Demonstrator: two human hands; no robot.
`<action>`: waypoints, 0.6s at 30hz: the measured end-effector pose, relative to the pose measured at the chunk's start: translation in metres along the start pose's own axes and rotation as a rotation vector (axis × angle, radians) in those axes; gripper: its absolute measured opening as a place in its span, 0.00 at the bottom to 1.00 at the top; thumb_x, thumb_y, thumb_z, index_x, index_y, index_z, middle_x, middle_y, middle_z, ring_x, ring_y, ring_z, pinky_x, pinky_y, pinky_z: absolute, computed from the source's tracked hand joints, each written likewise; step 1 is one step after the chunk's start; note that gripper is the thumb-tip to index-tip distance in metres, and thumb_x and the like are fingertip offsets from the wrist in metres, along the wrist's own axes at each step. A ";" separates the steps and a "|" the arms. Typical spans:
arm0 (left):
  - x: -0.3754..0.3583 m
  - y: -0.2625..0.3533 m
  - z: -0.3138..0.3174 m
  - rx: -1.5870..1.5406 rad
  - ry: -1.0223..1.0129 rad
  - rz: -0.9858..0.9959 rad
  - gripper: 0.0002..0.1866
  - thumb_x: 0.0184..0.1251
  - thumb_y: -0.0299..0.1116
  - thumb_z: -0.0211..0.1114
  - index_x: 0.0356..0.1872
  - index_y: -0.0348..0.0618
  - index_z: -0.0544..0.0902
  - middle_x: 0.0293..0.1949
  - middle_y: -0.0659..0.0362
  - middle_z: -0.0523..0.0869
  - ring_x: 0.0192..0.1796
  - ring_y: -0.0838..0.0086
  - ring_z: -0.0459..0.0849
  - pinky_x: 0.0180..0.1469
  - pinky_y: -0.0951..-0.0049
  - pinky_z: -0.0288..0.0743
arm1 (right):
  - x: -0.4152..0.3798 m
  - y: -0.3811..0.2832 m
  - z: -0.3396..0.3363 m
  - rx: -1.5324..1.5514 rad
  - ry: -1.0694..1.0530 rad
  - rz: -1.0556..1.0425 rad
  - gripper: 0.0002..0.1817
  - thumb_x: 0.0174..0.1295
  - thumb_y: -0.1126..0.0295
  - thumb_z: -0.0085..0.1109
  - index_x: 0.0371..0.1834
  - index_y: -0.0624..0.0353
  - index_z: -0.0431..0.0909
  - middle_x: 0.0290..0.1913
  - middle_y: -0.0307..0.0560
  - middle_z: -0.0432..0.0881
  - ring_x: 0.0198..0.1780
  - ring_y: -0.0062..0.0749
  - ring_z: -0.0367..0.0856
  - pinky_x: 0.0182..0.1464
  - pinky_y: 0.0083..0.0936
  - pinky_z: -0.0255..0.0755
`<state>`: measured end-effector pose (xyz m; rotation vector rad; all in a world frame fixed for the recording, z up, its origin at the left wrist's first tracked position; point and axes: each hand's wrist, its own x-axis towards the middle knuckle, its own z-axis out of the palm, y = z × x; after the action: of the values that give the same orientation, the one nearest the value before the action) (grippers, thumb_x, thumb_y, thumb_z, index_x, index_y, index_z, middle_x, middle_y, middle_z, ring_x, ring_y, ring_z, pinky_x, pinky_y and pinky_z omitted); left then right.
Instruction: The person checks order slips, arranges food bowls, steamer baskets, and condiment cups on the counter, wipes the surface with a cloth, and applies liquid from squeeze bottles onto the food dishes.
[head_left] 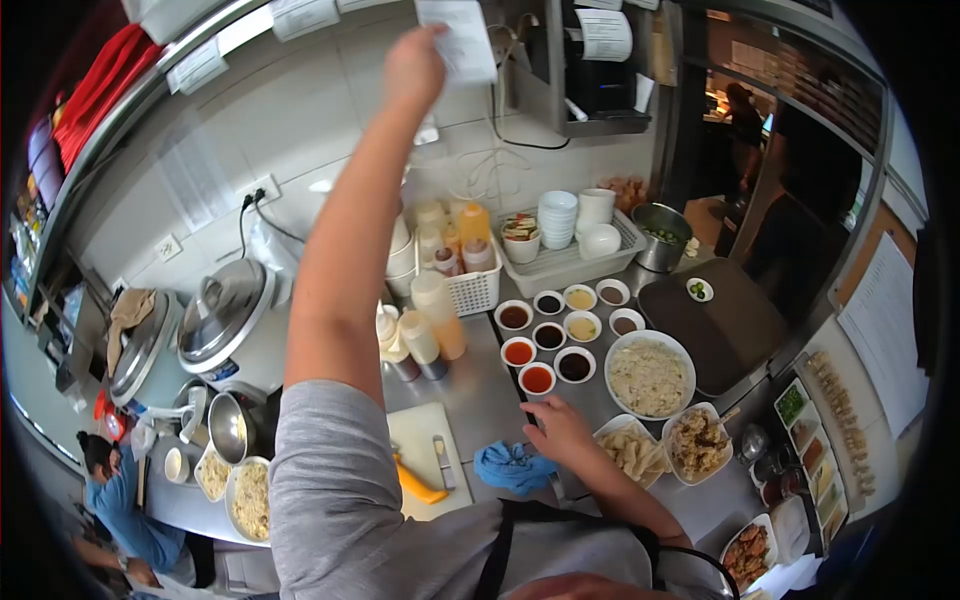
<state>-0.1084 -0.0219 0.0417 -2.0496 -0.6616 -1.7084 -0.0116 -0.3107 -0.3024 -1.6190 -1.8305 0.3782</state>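
Paper slip (pixel 460 52) is up high by the tiled wall (pixel 340 120), edge pinched in the person's L hand (pixel 414 72), arm stretched right up. R hand (pixel 557 430) is low over the steel counter (pixel 475 390), fingers loosely spread, btwn the red sauce (pixel 537 378) & blue cloth (pixel 512 467). Rice (pixel 650 375) sits to its R, nr a white cutting board's (pixel 415 428) opp. side, approx. level w/ the sauces.
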 end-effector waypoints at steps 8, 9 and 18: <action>0.109 -0.027 0.032 0.089 -0.033 -0.142 0.13 0.48 0.24 0.48 0.35 0.42 0.78 0.33 0.43 0.78 0.40 0.54 0.76 0.43 0.64 0.69 | -0.012 0.027 -0.010 0.037 -0.067 0.049 0.18 0.48 0.63 0.53 0.44 0.52 0.71 0.37 0.51 0.72 0.39 0.44 0.72 0.41 0.34 0.67; 0.114 -0.030 0.036 0.067 0.009 -0.135 0.13 0.46 0.23 0.48 0.33 0.41 0.79 0.32 0.43 0.78 0.40 0.54 0.76 0.45 0.64 0.68 | -0.012 0.031 -0.008 0.034 -0.082 0.038 0.18 0.48 0.63 0.53 0.44 0.52 0.71 0.37 0.51 0.72 0.40 0.44 0.72 0.42 0.34 0.67; 0.131 -0.025 0.040 0.016 0.229 -0.127 0.10 0.49 0.24 0.47 0.31 0.35 0.76 0.31 0.40 0.77 0.38 0.51 0.76 0.42 0.62 0.68 | -0.006 0.029 0.006 0.144 -0.193 0.046 0.19 0.48 0.64 0.53 0.46 0.53 0.70 0.37 0.52 0.71 0.39 0.43 0.72 0.41 0.32 0.67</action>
<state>-0.0725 0.0356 0.1637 -1.7978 -0.7394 -1.9657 0.0071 -0.3102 -0.3259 -1.5726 -1.8610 0.6921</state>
